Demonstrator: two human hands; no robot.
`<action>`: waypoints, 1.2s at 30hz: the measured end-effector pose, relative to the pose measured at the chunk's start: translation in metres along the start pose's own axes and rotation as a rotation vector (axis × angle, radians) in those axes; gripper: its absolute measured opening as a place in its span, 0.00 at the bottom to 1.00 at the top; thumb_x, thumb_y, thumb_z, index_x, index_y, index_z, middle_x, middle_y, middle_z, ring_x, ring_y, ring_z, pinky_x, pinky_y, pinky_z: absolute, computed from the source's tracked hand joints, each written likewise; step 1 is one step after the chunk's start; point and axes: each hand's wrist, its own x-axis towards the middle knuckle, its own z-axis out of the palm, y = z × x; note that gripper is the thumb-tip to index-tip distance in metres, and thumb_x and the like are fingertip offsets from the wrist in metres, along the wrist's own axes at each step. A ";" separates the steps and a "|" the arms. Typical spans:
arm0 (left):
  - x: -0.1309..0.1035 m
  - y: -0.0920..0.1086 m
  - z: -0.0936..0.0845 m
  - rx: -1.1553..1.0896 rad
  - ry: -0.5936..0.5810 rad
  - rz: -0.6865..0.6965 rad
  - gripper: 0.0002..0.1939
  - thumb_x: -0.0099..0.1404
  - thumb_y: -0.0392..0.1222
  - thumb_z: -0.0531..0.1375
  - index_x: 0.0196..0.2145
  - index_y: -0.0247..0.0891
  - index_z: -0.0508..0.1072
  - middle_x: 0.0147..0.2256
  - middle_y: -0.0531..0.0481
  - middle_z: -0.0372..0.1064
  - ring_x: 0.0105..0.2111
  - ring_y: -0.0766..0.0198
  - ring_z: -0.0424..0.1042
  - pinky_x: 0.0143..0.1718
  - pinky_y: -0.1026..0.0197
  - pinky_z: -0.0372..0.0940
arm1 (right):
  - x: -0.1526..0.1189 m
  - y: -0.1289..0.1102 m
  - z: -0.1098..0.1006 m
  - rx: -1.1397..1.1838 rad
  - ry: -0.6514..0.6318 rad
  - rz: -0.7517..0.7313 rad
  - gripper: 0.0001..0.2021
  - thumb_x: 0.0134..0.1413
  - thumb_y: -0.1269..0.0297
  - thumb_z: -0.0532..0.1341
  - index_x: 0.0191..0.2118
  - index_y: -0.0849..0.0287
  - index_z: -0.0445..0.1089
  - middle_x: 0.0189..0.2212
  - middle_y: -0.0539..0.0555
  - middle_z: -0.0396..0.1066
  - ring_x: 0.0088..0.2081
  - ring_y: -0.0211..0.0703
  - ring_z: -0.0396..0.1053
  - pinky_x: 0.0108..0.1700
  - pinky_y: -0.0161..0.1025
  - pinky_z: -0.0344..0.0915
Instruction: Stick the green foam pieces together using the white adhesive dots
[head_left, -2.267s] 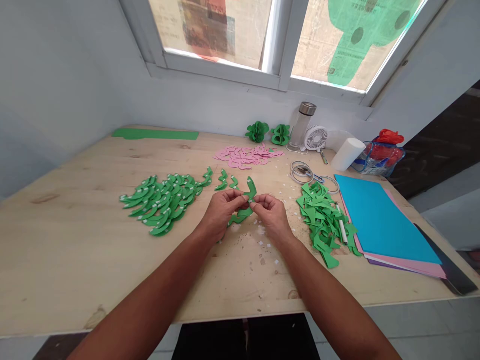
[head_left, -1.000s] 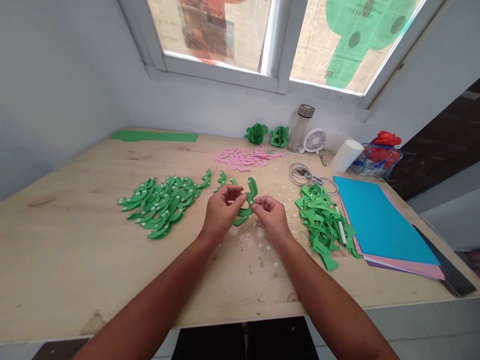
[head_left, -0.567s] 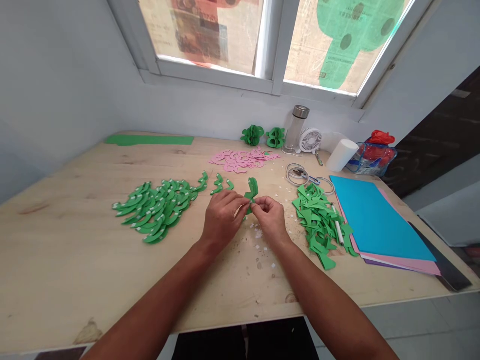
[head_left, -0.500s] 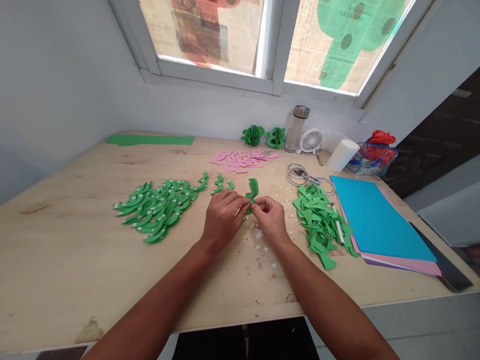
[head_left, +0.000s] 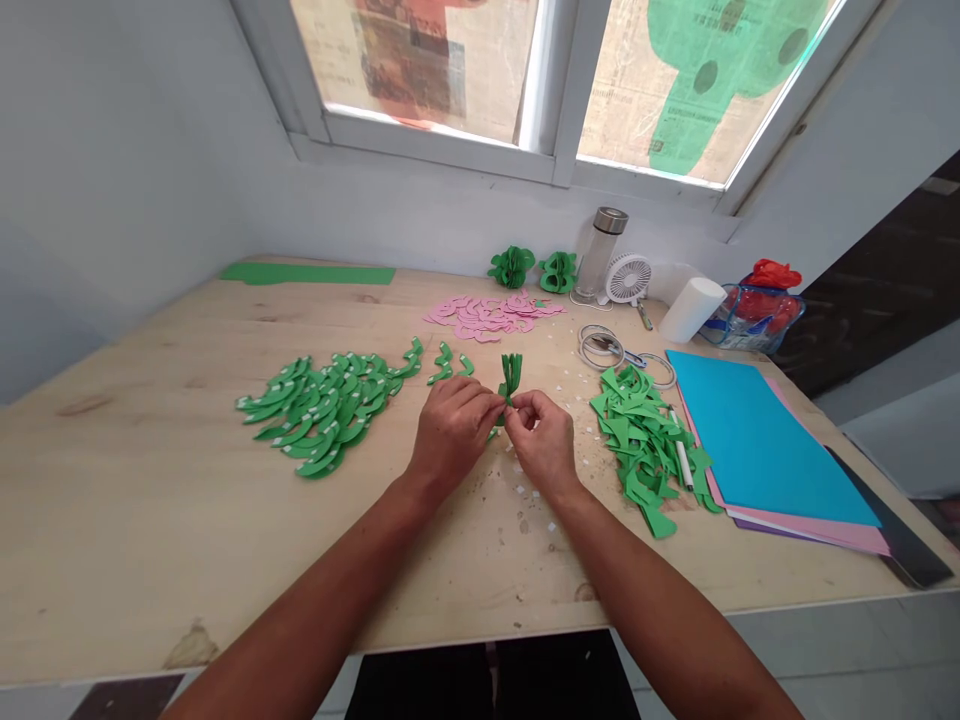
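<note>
Both my hands pinch a small stack of green paper pieces (head_left: pixel 511 372) over the middle of the table. Its layers stand up above my fingertips, edges toward me; the lower part is mostly hidden by my fingers. My left hand (head_left: pixel 459 418) is closed on it from the left, my right hand (head_left: pixel 544 438) from the right, thumb and forefinger together. Left of my hands lies a spread of curved green paper pieces (head_left: pixel 322 405) with small white patches. A few similar curved pieces (head_left: pixel 444 362) lie just beyond my left hand.
To the right are green paper scraps (head_left: pixel 637 440), a white pen (head_left: pixel 682 450), tape rolls (head_left: pixel 600 347) and blue sheets (head_left: pixel 765 435). Behind lie pink cut-outs (head_left: pixel 487 315), two green paper ornaments (head_left: pixel 511 267), a glass bottle (head_left: pixel 600 255), a fan (head_left: pixel 628 278) and a white roll (head_left: pixel 691 308).
The green paper stack has turned between my fingers, so its layered edges now face me and fan slightly. Both hands stay closed on it in nearly the same place. The view has shifted slightly.
</note>
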 end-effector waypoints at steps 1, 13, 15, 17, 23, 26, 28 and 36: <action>0.000 0.000 0.000 0.002 0.005 0.005 0.10 0.64 0.37 0.54 0.28 0.38 0.74 0.27 0.47 0.73 0.33 0.57 0.68 0.38 0.55 0.60 | 0.000 0.000 0.000 -0.012 0.004 -0.008 0.03 0.44 0.66 0.57 0.27 0.57 0.68 0.15 0.44 0.61 0.20 0.37 0.59 0.27 0.34 0.56; 0.000 -0.001 0.003 0.029 0.048 0.069 0.09 0.64 0.36 0.54 0.28 0.36 0.72 0.26 0.47 0.72 0.32 0.58 0.68 0.37 0.55 0.62 | 0.001 0.001 0.002 0.024 0.018 0.049 0.04 0.44 0.65 0.58 0.27 0.58 0.68 0.15 0.44 0.62 0.20 0.36 0.60 0.25 0.33 0.56; -0.001 -0.001 0.004 0.014 0.034 0.073 0.09 0.64 0.36 0.54 0.29 0.36 0.73 0.27 0.47 0.73 0.33 0.58 0.68 0.38 0.55 0.63 | 0.001 0.001 0.002 0.035 0.017 0.070 0.05 0.44 0.64 0.58 0.27 0.58 0.68 0.15 0.44 0.62 0.19 0.36 0.60 0.25 0.33 0.56; -0.001 -0.002 0.004 -0.002 0.026 0.072 0.09 0.64 0.36 0.54 0.29 0.36 0.73 0.28 0.47 0.73 0.33 0.59 0.68 0.39 0.55 0.63 | 0.002 0.002 0.002 0.031 0.019 0.072 0.05 0.44 0.64 0.58 0.27 0.58 0.68 0.15 0.44 0.62 0.19 0.36 0.60 0.25 0.33 0.56; -0.001 -0.003 0.004 -0.029 0.026 0.069 0.10 0.64 0.36 0.54 0.29 0.36 0.74 0.27 0.47 0.73 0.33 0.59 0.67 0.39 0.55 0.64 | 0.001 0.001 0.001 -0.005 0.025 0.009 0.04 0.44 0.65 0.58 0.27 0.58 0.68 0.15 0.44 0.62 0.20 0.36 0.60 0.26 0.33 0.56; -0.001 -0.003 0.004 -0.032 0.032 0.082 0.10 0.64 0.36 0.54 0.29 0.36 0.74 0.27 0.47 0.73 0.32 0.59 0.67 0.39 0.55 0.65 | 0.000 0.001 0.000 -0.026 0.033 -0.017 0.04 0.44 0.66 0.57 0.27 0.58 0.68 0.15 0.45 0.62 0.20 0.36 0.60 0.26 0.33 0.57; -0.001 -0.003 0.005 -0.028 0.040 0.089 0.09 0.64 0.36 0.54 0.29 0.36 0.73 0.27 0.47 0.72 0.32 0.59 0.67 0.39 0.55 0.65 | 0.000 0.002 0.000 -0.048 0.034 -0.036 0.04 0.44 0.66 0.57 0.27 0.58 0.68 0.15 0.45 0.62 0.20 0.36 0.60 0.27 0.33 0.57; -0.001 -0.005 0.004 -0.019 0.020 0.103 0.09 0.64 0.36 0.54 0.29 0.36 0.73 0.27 0.47 0.72 0.32 0.59 0.67 0.39 0.55 0.64 | 0.000 0.000 -0.002 -0.116 0.029 -0.067 0.03 0.45 0.67 0.57 0.27 0.58 0.68 0.16 0.45 0.62 0.21 0.37 0.60 0.28 0.33 0.57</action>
